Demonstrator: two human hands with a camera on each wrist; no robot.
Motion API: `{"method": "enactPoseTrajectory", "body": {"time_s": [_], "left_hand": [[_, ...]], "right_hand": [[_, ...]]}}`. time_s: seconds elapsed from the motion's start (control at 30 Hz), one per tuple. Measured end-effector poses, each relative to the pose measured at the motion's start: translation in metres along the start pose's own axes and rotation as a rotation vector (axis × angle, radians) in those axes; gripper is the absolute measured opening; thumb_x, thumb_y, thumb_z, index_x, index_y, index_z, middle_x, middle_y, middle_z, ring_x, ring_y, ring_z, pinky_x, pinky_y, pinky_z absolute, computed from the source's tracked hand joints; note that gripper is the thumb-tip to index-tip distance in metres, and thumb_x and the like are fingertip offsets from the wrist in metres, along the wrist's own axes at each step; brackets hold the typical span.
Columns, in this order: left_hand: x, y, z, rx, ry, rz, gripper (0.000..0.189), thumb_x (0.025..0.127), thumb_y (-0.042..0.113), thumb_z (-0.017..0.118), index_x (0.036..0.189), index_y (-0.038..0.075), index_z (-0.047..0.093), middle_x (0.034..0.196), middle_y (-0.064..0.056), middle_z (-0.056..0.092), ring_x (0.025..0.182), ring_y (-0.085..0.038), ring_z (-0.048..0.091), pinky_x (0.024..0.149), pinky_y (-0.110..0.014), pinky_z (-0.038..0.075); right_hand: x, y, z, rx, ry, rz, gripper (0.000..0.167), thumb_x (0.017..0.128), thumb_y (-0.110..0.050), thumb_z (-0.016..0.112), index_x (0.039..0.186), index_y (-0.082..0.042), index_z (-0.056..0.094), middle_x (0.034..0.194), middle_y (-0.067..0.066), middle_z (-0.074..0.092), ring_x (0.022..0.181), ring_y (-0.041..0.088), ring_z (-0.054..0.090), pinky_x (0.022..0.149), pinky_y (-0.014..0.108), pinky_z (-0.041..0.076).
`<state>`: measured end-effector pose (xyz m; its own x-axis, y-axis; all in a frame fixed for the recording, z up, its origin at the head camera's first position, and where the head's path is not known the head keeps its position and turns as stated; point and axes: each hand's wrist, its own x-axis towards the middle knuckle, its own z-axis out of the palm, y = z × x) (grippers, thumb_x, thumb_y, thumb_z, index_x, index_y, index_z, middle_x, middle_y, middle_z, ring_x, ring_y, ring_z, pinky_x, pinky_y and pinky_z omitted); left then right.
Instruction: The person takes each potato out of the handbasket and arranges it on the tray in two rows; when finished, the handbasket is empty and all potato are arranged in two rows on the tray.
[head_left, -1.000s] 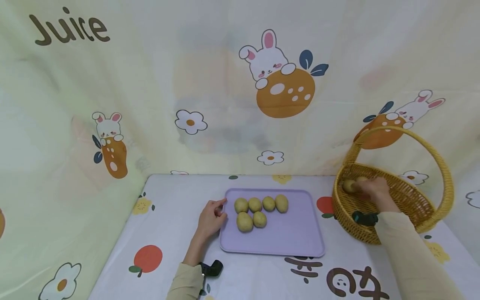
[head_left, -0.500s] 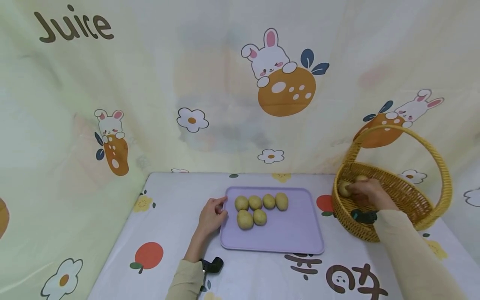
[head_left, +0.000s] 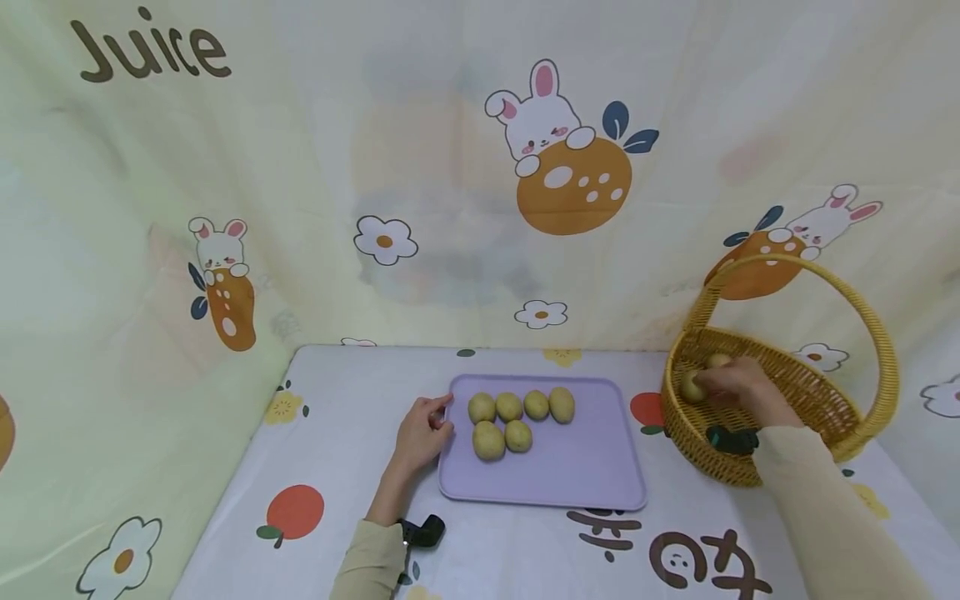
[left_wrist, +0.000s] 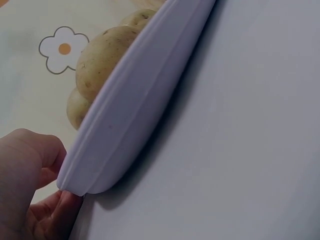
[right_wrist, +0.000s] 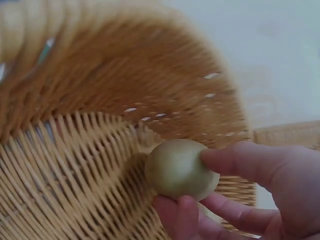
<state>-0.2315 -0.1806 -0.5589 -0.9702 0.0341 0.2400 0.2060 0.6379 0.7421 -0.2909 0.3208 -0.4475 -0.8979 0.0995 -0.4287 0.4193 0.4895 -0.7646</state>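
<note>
My right hand reaches into the yellow wicker basket at the right. Its thumb and fingers pinch a small round potato, held above the woven basket bottom. A second potato lies just beyond that hand, against the basket's far side. Several potatoes sit in two rows on the left part of the pale purple tray. At the tray's left edge, my left hand grips the rim near the far corner; the left wrist view shows its fingers at that corner.
The basket's tall arched handle rises over its opening. A white printed cloth covers the table, and a printed curtain hangs behind it. Each wrist wears a small dark camera.
My right hand has shifted slightly within the basket, and the potato at its fingertips has moved a little with it. My left hand and the potatoes on the tray stay in place.
</note>
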Motion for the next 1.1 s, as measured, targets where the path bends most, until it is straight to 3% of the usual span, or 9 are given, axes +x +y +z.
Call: {"method": "enactPoseTrajectory", "body": {"time_s": [0.1, 0.3, 0.4, 0.57, 0.67, 0.9, 1.1], "left_hand": [[0.000, -0.002, -0.001, 0.004, 0.003, -0.008, 0.050, 0.078, 0.010, 0.065, 0.128, 0.006, 0.066, 0.094, -0.004, 0.056, 0.072, -0.010, 0.051, 0.067, -0.028, 0.041], [-0.001, -0.006, -0.002, 0.018, 0.010, -0.014, 0.050, 0.078, 0.010, 0.065, 0.127, 0.005, 0.067, 0.092, -0.004, 0.055, 0.071, -0.010, 0.050, 0.066, -0.028, 0.040], [-0.002, -0.005, -0.003, 0.006, 0.006, -0.014, 0.050, 0.078, 0.010, 0.065, 0.127, 0.005, 0.067, 0.093, -0.004, 0.055, 0.071, -0.010, 0.050, 0.066, -0.028, 0.040], [-0.003, -0.001, -0.002, -0.005, 0.010, -0.003, 0.049, 0.078, 0.008, 0.065, 0.126, 0.004, 0.067, 0.093, -0.006, 0.057, 0.072, -0.012, 0.051, 0.066, -0.028, 0.040], [-0.002, 0.001, -0.001, -0.008, 0.013, 0.009, 0.048, 0.078, 0.007, 0.065, 0.125, 0.003, 0.067, 0.093, -0.008, 0.057, 0.072, -0.013, 0.052, 0.066, -0.028, 0.041], [0.000, 0.001, 0.001, 0.005, -0.007, -0.013, 0.049, 0.079, 0.009, 0.065, 0.128, 0.004, 0.065, 0.094, -0.006, 0.055, 0.072, -0.011, 0.051, 0.067, -0.028, 0.041], [-0.001, 0.003, 0.000, 0.009, 0.001, -0.009, 0.050, 0.078, 0.009, 0.065, 0.128, 0.004, 0.066, 0.092, -0.006, 0.054, 0.072, -0.012, 0.051, 0.067, -0.029, 0.040]], "right_hand": [[-0.006, -0.004, -0.003, 0.062, -0.020, -0.023, 0.025, 0.090, -0.017, 0.063, 0.096, 0.005, 0.054, 0.078, 0.001, 0.058, 0.062, 0.012, 0.063, 0.063, 0.030, 0.055], [-0.017, -0.014, -0.005, 0.144, -0.053, -0.072, 0.013, 0.093, -0.019, 0.064, 0.083, -0.013, 0.069, 0.072, -0.006, 0.065, 0.061, 0.008, 0.063, 0.060, 0.027, 0.053], [-0.022, -0.018, -0.004, 0.140, -0.045, -0.125, 0.010, 0.092, -0.018, 0.065, 0.092, -0.009, 0.070, 0.072, -0.007, 0.066, 0.063, 0.007, 0.063, 0.062, 0.027, 0.054], [-0.036, -0.028, 0.005, 0.140, -0.030, -0.176, 0.048, 0.093, -0.023, 0.066, 0.125, 0.011, 0.055, 0.079, -0.010, 0.065, 0.069, 0.004, 0.064, 0.067, 0.025, 0.055], [-0.045, -0.033, 0.015, 0.134, -0.039, -0.184, 0.061, 0.095, -0.027, 0.064, 0.135, 0.015, 0.044, 0.085, -0.009, 0.063, 0.073, 0.005, 0.065, 0.070, 0.023, 0.055], [-0.062, -0.039, 0.051, 0.198, -0.045, -0.234, 0.060, 0.095, -0.027, 0.065, 0.134, 0.013, 0.044, 0.084, -0.008, 0.067, 0.074, 0.006, 0.066, 0.070, 0.023, 0.054], [-0.068, -0.034, 0.095, 0.290, -0.009, -0.201, 0.059, 0.093, -0.021, 0.067, 0.136, 0.012, 0.045, 0.079, -0.009, 0.066, 0.067, 0.004, 0.062, 0.062, 0.022, 0.052]]}}
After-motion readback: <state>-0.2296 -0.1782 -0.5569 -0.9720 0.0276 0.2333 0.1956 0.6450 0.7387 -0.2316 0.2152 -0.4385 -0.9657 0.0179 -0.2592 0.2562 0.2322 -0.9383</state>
